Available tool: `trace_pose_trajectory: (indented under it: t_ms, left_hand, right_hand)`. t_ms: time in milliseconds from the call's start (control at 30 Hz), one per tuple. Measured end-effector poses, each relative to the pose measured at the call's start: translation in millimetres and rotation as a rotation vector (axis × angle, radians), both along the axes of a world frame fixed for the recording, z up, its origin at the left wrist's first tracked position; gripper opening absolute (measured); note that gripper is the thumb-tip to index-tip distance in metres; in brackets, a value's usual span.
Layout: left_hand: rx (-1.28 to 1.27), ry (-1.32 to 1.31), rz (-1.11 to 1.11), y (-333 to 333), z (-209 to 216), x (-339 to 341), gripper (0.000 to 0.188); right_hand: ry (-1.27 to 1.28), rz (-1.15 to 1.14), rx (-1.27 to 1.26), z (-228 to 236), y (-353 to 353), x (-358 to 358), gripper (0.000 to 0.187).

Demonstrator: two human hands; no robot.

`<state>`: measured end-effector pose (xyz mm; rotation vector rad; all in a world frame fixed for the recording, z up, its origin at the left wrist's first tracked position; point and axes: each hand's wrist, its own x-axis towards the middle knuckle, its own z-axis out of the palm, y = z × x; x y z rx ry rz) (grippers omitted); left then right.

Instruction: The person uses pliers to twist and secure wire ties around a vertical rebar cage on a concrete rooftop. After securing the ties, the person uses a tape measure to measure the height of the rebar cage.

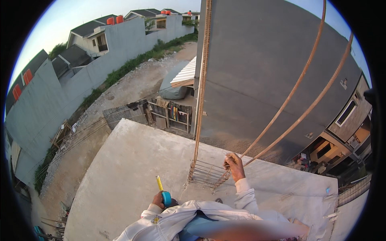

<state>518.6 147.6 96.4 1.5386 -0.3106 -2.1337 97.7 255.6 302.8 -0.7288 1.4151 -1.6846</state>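
My left hand (158, 200) is closed round a teal tape measure (166, 198), low over the concrete slab. A short length of yellow blade (159, 183) sticks out of it, pointing away from me. My right hand (234, 165) is closed in a pinch beside the tall rusty rebars (277, 114). Something small and pale shows at its fingertips, too small to make out. Just left of and below this hand, a stack of rebar stirrups (207, 173) sits round the foot of the upright bars. Another group of rebars (202, 80) rises at the stack's left side.
The pale concrete slab (132, 160) ends in an edge above a dirt lane (88, 144). Beyond its far side stands a tall grey wall (265, 60). Thin wires (84, 126) cross the lane. A board fence with hung clothes (174, 113) and a covered vehicle (177, 91) are below.
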Motion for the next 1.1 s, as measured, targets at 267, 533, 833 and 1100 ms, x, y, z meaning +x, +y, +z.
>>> trace_pose_trajectory:
  t_ms: [267,533,833,1100]
  left_hand:
    - [-0.344,-0.08,-0.437,-58,41,-55,0.028]
    - [-0.619,0.02,-0.503,-165,41,-26,0.031]
    - [-0.77,0.451,-0.513,-256,127,-78,0.037]
    - [-0.996,0.678,-0.688,-282,236,-208,0.042]
  right_hand:
    - [0.761,-0.187,-0.478,256,-122,-6,0.025]
    - [1.128,-0.34,-0.541,401,-221,15,0.02]
    - [1.449,-0.534,-0.526,417,-263,22,0.016]
    - [1.744,-0.614,-0.312,428,-254,42,0.013]
